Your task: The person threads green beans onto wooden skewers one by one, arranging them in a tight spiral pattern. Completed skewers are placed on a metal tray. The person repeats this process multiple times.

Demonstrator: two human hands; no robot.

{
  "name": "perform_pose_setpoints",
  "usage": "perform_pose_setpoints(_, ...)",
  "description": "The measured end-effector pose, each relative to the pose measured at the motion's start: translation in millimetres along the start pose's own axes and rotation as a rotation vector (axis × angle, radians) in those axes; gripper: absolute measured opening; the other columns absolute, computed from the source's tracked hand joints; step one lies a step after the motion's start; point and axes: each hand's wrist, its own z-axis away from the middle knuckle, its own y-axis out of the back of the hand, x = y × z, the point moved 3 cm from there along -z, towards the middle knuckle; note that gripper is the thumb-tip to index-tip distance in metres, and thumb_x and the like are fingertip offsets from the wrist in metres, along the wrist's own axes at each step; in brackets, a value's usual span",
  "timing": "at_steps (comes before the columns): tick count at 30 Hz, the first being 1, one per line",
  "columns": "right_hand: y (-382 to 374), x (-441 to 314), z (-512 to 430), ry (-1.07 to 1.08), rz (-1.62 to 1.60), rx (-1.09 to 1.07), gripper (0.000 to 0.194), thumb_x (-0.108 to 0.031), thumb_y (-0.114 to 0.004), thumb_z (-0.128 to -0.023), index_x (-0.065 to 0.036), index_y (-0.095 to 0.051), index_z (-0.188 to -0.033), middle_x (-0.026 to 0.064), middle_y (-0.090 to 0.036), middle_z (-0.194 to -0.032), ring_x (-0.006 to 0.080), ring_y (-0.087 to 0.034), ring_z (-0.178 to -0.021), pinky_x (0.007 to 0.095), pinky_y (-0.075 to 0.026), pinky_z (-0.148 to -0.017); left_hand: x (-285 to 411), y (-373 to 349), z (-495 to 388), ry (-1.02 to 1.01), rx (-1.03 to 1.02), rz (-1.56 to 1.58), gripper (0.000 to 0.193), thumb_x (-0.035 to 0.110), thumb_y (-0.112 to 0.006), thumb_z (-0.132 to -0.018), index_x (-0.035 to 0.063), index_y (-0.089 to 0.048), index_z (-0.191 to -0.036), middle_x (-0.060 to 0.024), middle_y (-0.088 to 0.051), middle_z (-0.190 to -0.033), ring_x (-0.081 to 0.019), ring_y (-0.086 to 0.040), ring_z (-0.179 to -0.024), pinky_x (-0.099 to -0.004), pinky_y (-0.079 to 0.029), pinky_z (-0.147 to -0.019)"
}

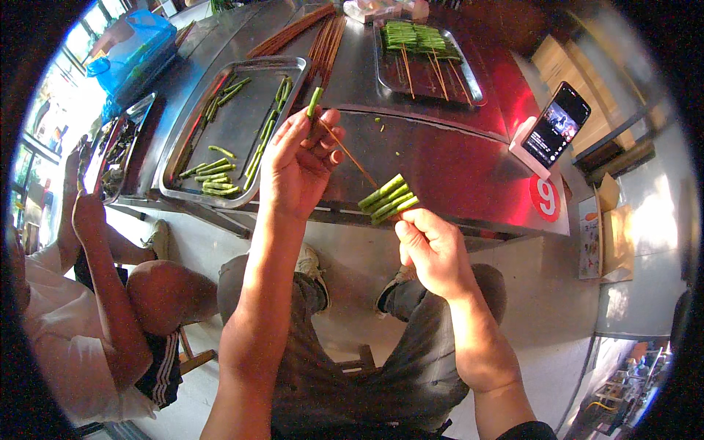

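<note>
In my left hand a short cut green stem is pinched upright between thumb and fingers. My right hand grips a thin wooden skewer at its lower end, just below several green stem pieces threaded side by side. The skewer's other end reaches up to the fingers of my left hand; whether it touches the loose piece I cannot tell. Left of my left hand, a metal tray holds more cut green stems. A second metal tray at the back holds filled skewers.
Bundled bare skewers lie between the trays on the steel table. A phone stands on a holder at the right. Another person sits at the left beside a tray of dark pieces and a blue plastic bag.
</note>
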Motion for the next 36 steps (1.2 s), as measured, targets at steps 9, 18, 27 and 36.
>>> perform_pose_setpoints(9, 1.5, 1.3, 1.6, 0.008, -0.009, 0.0, 0.015, -0.014, -0.056, -0.097, 0.0, -0.06, -0.096, -0.001, -0.055, -0.067, 0.0056, -0.052, -0.057, 0.0224, -0.042, -0.051, -0.5, -3.4, 1.7, -0.004, -0.029, -0.03, 0.025, 0.024, -0.057, -0.095, 0.0061, -0.06, -0.112, -0.0109, -0.069, -0.104, -0.021, -0.068, -0.088, -0.0321, -0.054, -0.068)
perform_pose_setpoints(18, 1.7, 4.1, 1.2, -0.009, -0.004, 0.008, 0.015, -0.014, -0.056, -0.097, 0.0, -0.06, -0.097, -0.0016, -0.054, -0.067, 0.0052, -0.051, -0.056, 0.0226, -0.041, -0.05, -1.3, -2.4, 1.2, -0.001, -0.033, -0.106, 0.026, 0.024, -0.055, -0.096, 0.0069, -0.058, -0.116, -0.0093, -0.066, -0.107, -0.0205, -0.064, -0.091, -0.031, -0.054, -0.066)
perform_pose_setpoints(27, 3.7, 4.7, 3.0, -0.025, -0.016, 0.01, 0.016, -0.015, -0.055, -0.097, -0.001, -0.061, -0.099, -0.0007, -0.054, -0.064, 0.0061, -0.05, -0.055, 0.0243, -0.041, -0.05, 1.1, -6.7, 1.9, -0.046, 0.008, -0.22, 0.023, 0.02, -0.054, -0.097, 0.0042, -0.06, -0.113, -0.0135, -0.068, -0.103, -0.0228, -0.067, -0.086, -0.0307, -0.054, -0.064)
perform_pose_setpoints(36, 6.1, 4.9, 5.5, -0.064, 0.078, 0.027, 0.014, -0.014, -0.055, -0.097, 0.0, -0.061, -0.097, -0.0025, -0.052, -0.065, 0.0046, -0.05, -0.056, 0.023, -0.041, -0.05, 14.0, -14.0, 1.8, -0.194, 0.016, -0.707, 0.018, 0.013, -0.06, -0.094, 0.0015, -0.065, -0.107, -0.0111, -0.072, -0.096, -0.016, -0.07, -0.084, -0.0243, -0.05, -0.065)
